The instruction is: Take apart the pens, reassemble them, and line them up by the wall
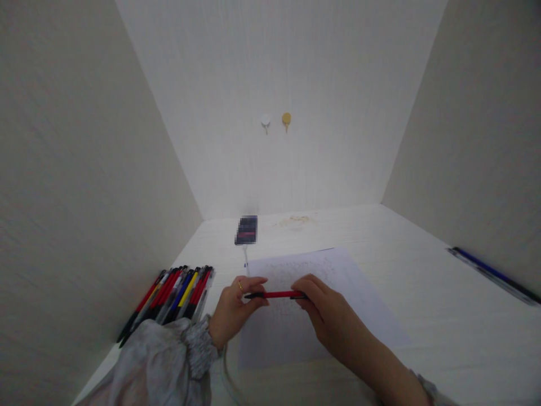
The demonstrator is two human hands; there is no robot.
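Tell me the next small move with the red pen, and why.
Probably release the left hand and lower the red pen to the paper with the right hand: both hands pinch its ends, level, over the faintly scribbled sheet.

Slim red pen [276, 294] w/ black ends, lying level, left-to-right. Left hand [233, 311] pinches one end, right hand [327, 316] the other.

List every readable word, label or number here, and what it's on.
No text reads clearly.
Sheet of paper: faint marks, too faint to read.
Phone screen: blurred, unreadable.
Red pen, row of pens, blue pens: print, if any, too small to tell.
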